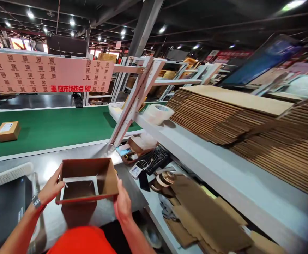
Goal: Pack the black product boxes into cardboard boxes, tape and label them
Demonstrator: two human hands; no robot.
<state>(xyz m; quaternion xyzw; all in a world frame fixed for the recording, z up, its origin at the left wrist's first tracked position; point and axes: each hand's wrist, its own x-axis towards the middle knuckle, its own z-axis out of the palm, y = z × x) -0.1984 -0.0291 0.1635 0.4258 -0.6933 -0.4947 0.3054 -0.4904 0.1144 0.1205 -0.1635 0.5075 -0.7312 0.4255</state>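
Note:
I hold a brown cardboard box point(107, 177) between my two hands, above a shiny metal worktop point(89, 152). Its open side faces me, and a white-edged rectangle point(97, 185) shows inside. My left hand point(50, 188) grips the left wall, with the thumb over the rim. Against the right wall presses my right hand point(122, 201), its fingertips partly hidden behind the box. Left of my left wrist, a white plastic basket point(13, 173) holds a dark flat item point(9, 208) that I cannot identify.
Beyond the worktop, a green conveyor belt point(61, 128) carries a small labelled carton point(8, 131). On the right, a raised shelf point(196, 151) bears stacked flat cardboard point(212, 116) and a tape roll point(157, 113). Below lie a keyboard point(156, 160) and cardboard pieces point(204, 211).

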